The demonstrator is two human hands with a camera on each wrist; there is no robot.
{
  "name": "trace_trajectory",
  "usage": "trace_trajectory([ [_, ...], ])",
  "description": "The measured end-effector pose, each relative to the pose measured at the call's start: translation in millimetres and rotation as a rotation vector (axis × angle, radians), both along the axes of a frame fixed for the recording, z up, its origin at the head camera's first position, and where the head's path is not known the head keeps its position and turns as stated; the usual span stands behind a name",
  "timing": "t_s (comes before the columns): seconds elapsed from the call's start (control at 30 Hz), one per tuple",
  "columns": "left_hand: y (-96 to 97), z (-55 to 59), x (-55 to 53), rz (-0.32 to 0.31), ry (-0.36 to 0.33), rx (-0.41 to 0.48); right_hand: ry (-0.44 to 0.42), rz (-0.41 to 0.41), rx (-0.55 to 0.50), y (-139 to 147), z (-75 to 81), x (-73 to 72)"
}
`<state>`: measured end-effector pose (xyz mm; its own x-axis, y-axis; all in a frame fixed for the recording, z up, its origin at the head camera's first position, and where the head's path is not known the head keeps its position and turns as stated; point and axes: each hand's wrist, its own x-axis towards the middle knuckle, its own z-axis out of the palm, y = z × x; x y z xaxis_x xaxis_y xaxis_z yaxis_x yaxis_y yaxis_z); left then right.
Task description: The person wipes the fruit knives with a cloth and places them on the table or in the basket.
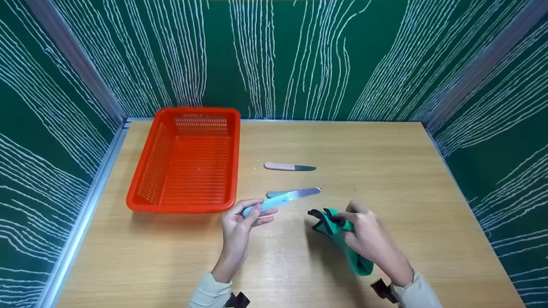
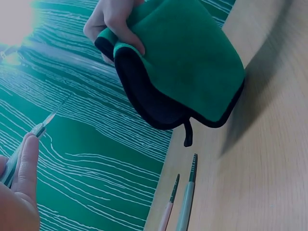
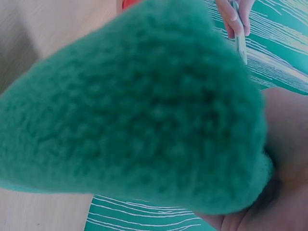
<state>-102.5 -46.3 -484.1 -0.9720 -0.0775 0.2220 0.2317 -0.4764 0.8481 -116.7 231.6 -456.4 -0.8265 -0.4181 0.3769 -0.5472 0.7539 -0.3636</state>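
A light-seeming knife [image 1: 288,197] is aptly held by its handle [image 1: 275,203] in the left hand [image 1: 239,226], soft-looking cloth [image 1: 358,259] in the right hand [image 1: 369,231].

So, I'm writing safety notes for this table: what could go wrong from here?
The knife in the left grip has a bare blade that might nick the right grip or the cloth it holds. A pink-handled knife and a third knife lie loose on the table, where the cloth could knock them.
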Motion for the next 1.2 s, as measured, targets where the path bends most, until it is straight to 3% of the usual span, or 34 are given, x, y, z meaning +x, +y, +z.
trace_trajectory([
  [0.3, -7.6, 0.6, -0.2, 0.014, 0.035, 0.029, -0.099, -0.053, 0.007, 3, -1.4, 3.7],
  [0.47, -19.6, 2.8, -4.4, 0.063, 0.065, -0.007, -0.136, -0.076, 0.014, 6, -1.0, 4.3],
  [0.63, -35.9, 5.8, -7.9, 0.168, 0.053, -0.084, -0.147, -0.081, 0.0, 9, -0.4, 4.2],
  [0.8, -57.7, 5.9, -15.3, 0.301, -0.012, -0.213, -0.164, -0.089, -0.012, 11, -0.1, 4.4],
  [1.0, -86.7, 21.8, -20.4, 0.434, -0.115, -0.359, -0.161, -0.081, -0.021, 13, -0.3, 3.7],
  [1.2, -124.3, 3.8, -47.0, 0.538, -0.175, -0.438, -0.172, -0.089, -0.027, 16, -0.2, 2.3],
])
